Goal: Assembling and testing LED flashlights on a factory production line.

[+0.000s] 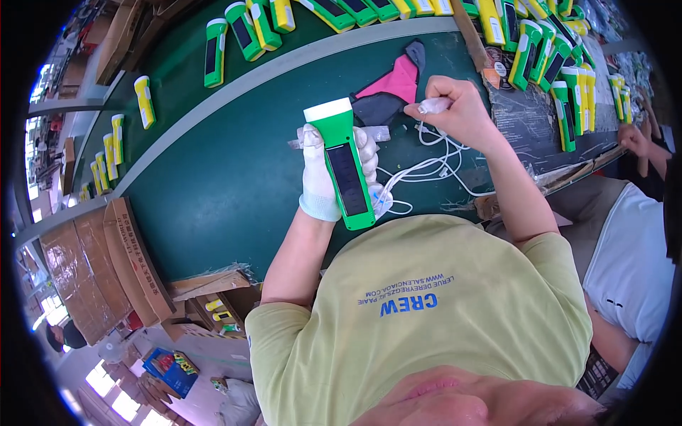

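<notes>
My left hand (317, 174), in a white knit glove, is wrapped round a green flashlight (360, 192) with a white head and a long dark panel on its face. The flashlight's head points away from me. To the right and farther off, my bare right hand (460, 110) is raised with its fingers closed. A small whitish, crumpled piece (435, 106) shows at those fingers; whether they hold it or wear it I cannot tell. Behind that hand lies a pink and dark grey cloth (399, 82). White cables (426, 170) lie in loops between the hands.
Green and yellow flashlights (245, 32) stand beyond a grey rail (284, 60) across the green table (206, 170). Many more crowd a dark board (522, 106) at right. Another person's hand (634, 140) is at the far right. Cardboard boxes (85, 263) stand at left.
</notes>
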`<state>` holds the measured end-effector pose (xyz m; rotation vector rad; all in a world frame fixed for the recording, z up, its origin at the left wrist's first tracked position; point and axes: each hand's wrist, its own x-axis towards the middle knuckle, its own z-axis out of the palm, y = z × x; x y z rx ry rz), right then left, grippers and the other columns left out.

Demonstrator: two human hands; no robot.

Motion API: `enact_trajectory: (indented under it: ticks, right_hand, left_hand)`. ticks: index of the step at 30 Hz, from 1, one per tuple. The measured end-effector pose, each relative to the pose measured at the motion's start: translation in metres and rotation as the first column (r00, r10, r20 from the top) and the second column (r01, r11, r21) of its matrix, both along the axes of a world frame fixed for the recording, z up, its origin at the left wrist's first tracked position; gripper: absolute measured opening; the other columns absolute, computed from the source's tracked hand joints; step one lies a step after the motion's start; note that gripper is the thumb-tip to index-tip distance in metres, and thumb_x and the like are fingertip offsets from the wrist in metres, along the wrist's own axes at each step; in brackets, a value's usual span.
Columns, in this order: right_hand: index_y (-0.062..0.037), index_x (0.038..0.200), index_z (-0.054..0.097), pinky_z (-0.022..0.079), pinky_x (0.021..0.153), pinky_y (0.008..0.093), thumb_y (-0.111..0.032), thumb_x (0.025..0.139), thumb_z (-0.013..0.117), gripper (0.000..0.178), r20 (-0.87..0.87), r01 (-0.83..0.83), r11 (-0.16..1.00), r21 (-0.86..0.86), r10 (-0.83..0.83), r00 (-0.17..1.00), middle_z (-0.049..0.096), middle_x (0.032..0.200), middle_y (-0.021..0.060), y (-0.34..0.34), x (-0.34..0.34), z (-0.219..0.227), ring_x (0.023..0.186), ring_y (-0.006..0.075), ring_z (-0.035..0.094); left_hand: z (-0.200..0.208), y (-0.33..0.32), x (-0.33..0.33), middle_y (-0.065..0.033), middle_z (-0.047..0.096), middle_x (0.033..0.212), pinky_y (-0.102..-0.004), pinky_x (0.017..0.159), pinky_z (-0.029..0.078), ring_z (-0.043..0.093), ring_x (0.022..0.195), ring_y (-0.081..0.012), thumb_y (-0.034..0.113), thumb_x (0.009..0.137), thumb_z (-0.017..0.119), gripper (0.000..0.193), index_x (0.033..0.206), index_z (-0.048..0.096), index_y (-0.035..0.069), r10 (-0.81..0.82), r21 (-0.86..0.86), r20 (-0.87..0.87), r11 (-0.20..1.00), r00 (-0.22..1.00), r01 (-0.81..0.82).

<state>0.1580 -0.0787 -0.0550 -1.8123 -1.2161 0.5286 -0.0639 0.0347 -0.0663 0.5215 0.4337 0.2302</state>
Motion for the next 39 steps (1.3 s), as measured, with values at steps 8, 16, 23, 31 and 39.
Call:
enact_trajectory:
  ticks: [8,16,23,31,39]
  right_hand:
    - [0.0007,0.064,0.048,0.033,0.05,0.034,-0.017,0.072,0.083,0.04,0.218,-0.116,0.993,0.0,0.113,0.969,0.044,0.061,0.0081,0.01,-0.025,-0.008,0.054,0.0204,0.042]
    - [0.0002,0.075,0.062,0.037,0.055,0.0287,-0.017,0.085,0.072,0.023,-0.017,-0.123,0.992,-0.041,0.123,0.992,0.056,0.069,0.0051,0.01,-0.022,-0.011,0.059,0.0122,0.046]
    - [-0.0016,0.132,0.054,0.049,0.073,0.0242,-0.024,0.095,0.06,0.044,-0.541,-0.154,0.983,0.099,0.183,0.821,0.065,0.111,0.0063,0.039,-0.033,0.018,0.079,0.0078,0.058]
    - [0.0007,0.101,0.069,0.049,0.072,0.0233,-0.026,0.086,0.072,0.031,-0.705,-0.131,0.99,-0.049,0.059,0.707,0.069,0.089,0.003,0.07,-0.013,-0.018,0.08,0.0075,0.063]
    - [-0.0007,0.099,0.068,0.032,0.05,0.0168,-0.043,0.085,0.072,0.044,-0.591,-0.1,0.992,-0.079,0.034,0.806,0.06,0.075,-0.0012,0.058,-0.011,0.011,0.058,0.0006,0.046]
  left_hand:
    - [-0.001,0.011,-0.005,-0.0026,0.047,0.073,-0.0275,0.05,0.038,0.045,0.06,-0.0142,0.088,0.074,0.041,0.084,0.093,0.055,0.008,0.039,-0.115,0.133,0.993,0.99,-0.023]
    - [0.006,0.003,0.001,-0.0022,0.045,0.066,-0.0266,0.047,0.035,0.042,0.054,-0.0134,0.085,0.079,0.04,0.079,0.094,0.054,0.009,-0.014,-0.015,0.135,1.0,0.991,0.016]
    - [0.016,-0.005,0.036,-0.0059,0.06,0.085,-0.0294,0.059,0.054,0.059,0.066,-0.0171,0.067,0.094,0.037,0.064,0.108,0.056,0.008,0.014,-0.518,0.06,0.855,0.998,0.02]
    - [0.025,-0.005,0.051,-0.0137,0.063,0.106,-0.0364,0.075,0.059,0.067,0.089,-0.0255,0.048,0.098,0.047,0.046,0.12,0.054,0.009,0.145,-0.471,0.1,0.879,0.984,-0.081]
    - [0.017,-0.011,0.062,-0.0011,0.059,0.08,-0.0278,0.057,0.052,0.06,0.066,-0.013,0.063,0.094,0.045,0.055,0.116,0.051,0.013,0.172,0.399,-0.196,0.913,0.965,-0.082]
